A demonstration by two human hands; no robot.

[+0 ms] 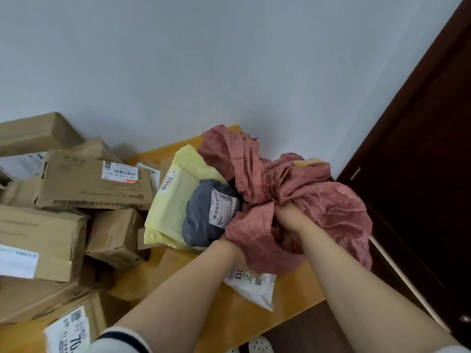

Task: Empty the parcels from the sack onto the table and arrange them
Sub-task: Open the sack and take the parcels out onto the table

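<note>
- Beyond the sleeve (119,338), right hand (288,216) clenches bunched sack (254,161) cloth; left hand (230,244) buried beneath, grip unclear.
- Sack lies on the surface (242,324); tugging could sweep the white parcel (256,285) off its near edge.

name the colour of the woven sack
Dusty pinkish red; the woven sack shows best in head view.
</note>
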